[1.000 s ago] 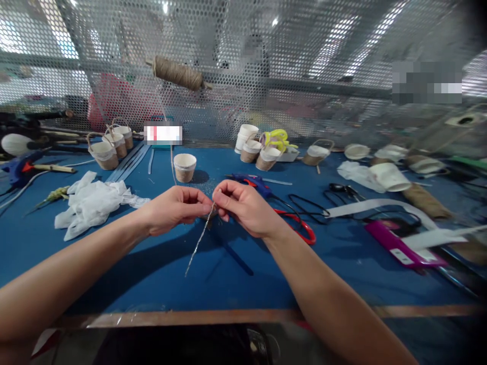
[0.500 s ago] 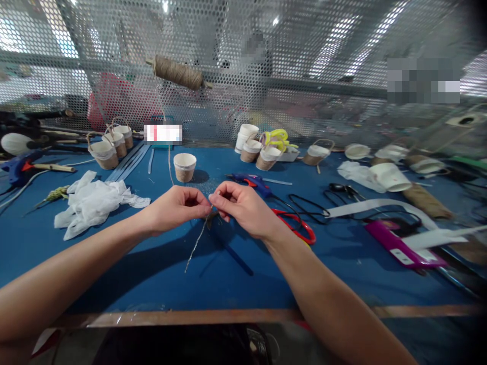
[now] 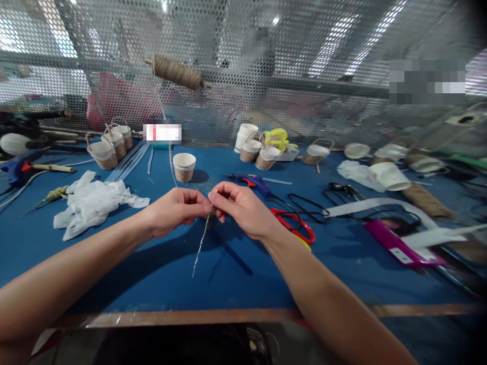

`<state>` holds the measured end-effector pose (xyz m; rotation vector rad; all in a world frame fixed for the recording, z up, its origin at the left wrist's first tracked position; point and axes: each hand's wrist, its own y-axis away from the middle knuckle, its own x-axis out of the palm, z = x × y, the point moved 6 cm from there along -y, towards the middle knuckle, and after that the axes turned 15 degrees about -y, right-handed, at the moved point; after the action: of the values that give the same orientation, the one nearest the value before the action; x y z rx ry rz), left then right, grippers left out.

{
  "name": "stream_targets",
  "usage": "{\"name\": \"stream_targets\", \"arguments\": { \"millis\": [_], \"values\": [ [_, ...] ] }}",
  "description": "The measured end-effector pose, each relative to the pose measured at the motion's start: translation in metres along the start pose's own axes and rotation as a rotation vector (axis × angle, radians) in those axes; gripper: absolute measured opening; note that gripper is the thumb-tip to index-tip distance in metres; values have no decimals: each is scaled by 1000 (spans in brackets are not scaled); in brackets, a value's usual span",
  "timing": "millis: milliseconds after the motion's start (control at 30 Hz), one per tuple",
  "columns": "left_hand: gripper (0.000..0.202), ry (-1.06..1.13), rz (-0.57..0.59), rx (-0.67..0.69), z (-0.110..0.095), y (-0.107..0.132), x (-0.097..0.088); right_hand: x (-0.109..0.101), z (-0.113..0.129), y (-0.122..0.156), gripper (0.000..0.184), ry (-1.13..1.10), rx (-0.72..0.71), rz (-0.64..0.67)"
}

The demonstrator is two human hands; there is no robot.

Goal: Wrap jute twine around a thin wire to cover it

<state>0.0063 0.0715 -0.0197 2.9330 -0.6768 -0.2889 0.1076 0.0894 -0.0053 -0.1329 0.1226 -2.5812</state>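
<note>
My left hand [image 3: 186, 209] and my right hand [image 3: 238, 205] meet above the blue table, both closed in a pinch with fingertips almost touching. A thin silvery twisted wire [image 3: 200, 248] hangs down from between them. Brown twine [image 3: 171, 157] runs from the spool [image 3: 177, 72] on the mesh down to my left hand. The exact spot where twine and wire meet is hidden by my fingers. Just beyond my hands stands a small cup [image 3: 184, 168] with a white rim and brown lower band.
A blue glue gun [image 3: 253, 183] and red-handled scissors [image 3: 294, 226] lie right of my hands. White fabric [image 3: 93, 205] is heaped at left. Several small cups [image 3: 268, 158] stand along the back. A purple box [image 3: 403, 246] lies far right.
The wire's hanging end has swung right and hangs a little steeper. Both hands stay pinched together in nearly the same place.
</note>
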Motion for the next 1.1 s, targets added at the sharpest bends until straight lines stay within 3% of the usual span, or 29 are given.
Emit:
{"name": "stream_targets", "arguments": {
  "millis": [133,300,433,700,833,1100],
  "values": [
    [21,-34,25,-6,0,0,-1,1,0,0,19,-28,-2,26],
    [19,-234,-35,62,-5,1,-4,-1,1,0,23,93,-10,2],
    [22,-268,-83,97,-5,1,-6,-3,-1,1,26,133,-8,-51],
    [23,-53,16,-10,1,0,-1,1,-6,-1,24,-111,71,53],
    [21,10,51,-26,-1,2,1,-3,-6,-1,23,-146,84,37],
    [14,-242,27,69,-5,4,-4,-3,-4,-1,24,4,50,5]
  ]
}}
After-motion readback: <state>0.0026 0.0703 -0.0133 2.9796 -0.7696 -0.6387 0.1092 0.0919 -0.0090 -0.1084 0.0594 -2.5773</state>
